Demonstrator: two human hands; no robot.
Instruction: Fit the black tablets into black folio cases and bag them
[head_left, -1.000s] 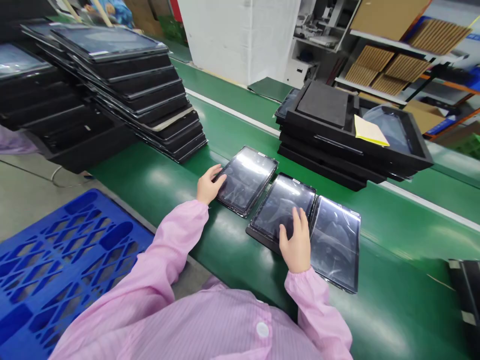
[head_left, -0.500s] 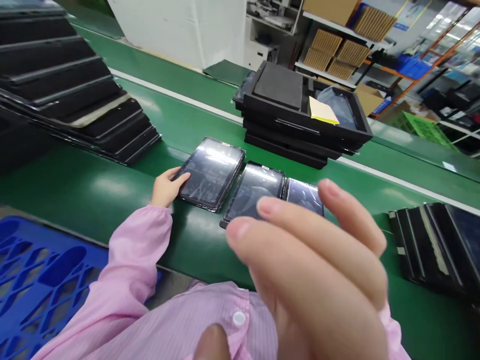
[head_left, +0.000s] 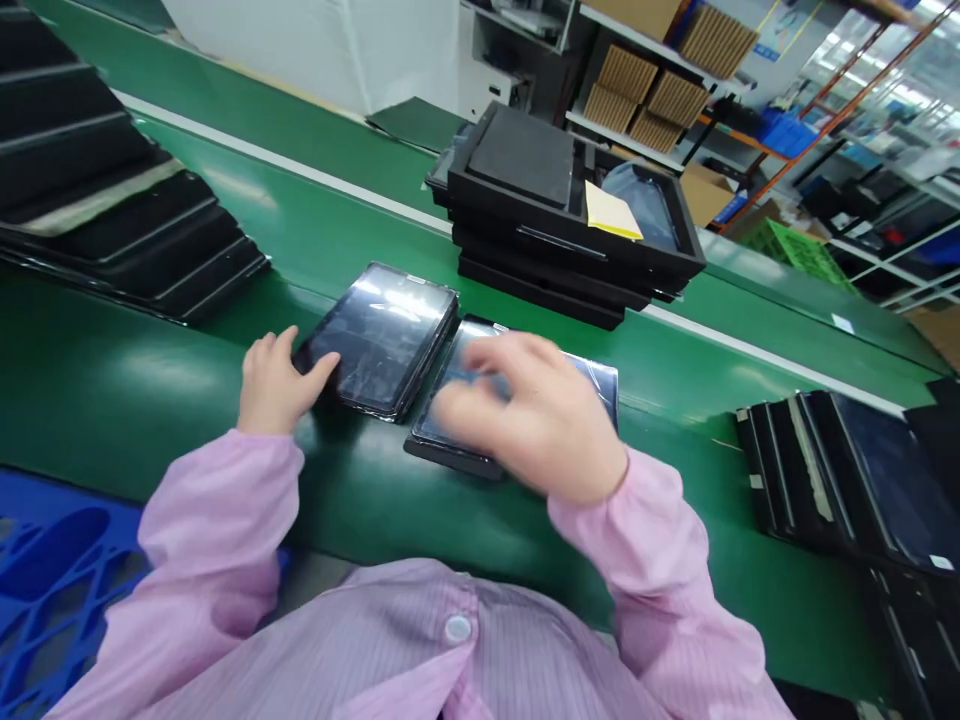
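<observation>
Head view: the wide-spread left hand is touching the left panel, left of the middle panel; above the latter, the right hand, grip blurred beyond telling, is risking scratches through careless contact.

White glare streaks the leftmost screen, and the right hand looks blurred.

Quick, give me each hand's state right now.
Left hand: open, thumb at the left side of the leftmost glossy black rectangular panel.
Right hand: blurred, fingers curled, over the neighbouring panel; whether holding anything cannot be told.
</observation>
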